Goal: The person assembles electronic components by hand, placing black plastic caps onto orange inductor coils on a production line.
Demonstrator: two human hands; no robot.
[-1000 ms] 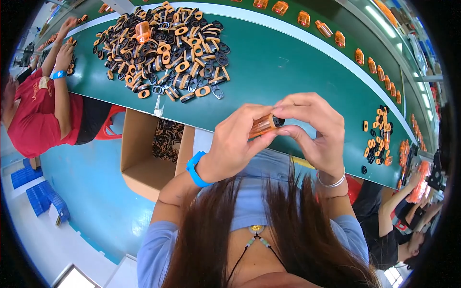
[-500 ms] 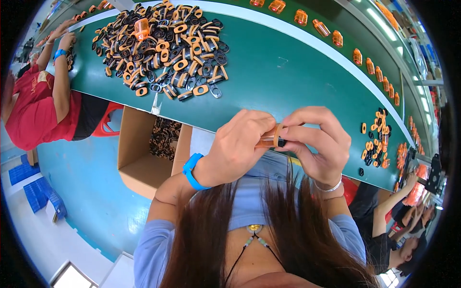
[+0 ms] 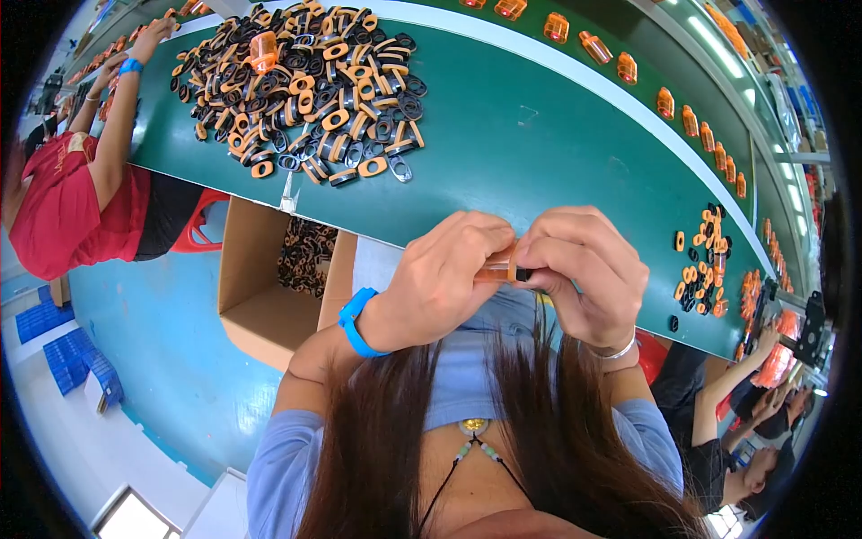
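My left hand [image 3: 438, 283] is closed round a translucent orange plastic housing [image 3: 493, 269], held over the near edge of the green table. At the housing's right end sits an orange-and-black oval ring [image 3: 517, 267], pinched by the thumb and fingers of my right hand [image 3: 588, 269]. Ring and housing touch; my fingers hide much of both, so I cannot tell how far they fit together. Beyond my hands, to the left, lies a large heap of similar orange-and-black rings [image 3: 334, 119], with one orange housing [image 3: 263, 52] on top.
An open cardboard box [image 3: 269, 322] with black-and-orange parts stands below the table edge at left. Orange housings [image 3: 664, 102] line the green strip [image 3: 575, 67] beyond the white rail. A smaller pile of rings [image 3: 696, 278] lies at right. Co-workers sit on both sides, one in a red shirt [image 3: 67, 211].
My right fingers have curled in closer round the ring, and both hands have dipped slightly. At left, the red-shirted co-worker's arm has reached farther across the table.
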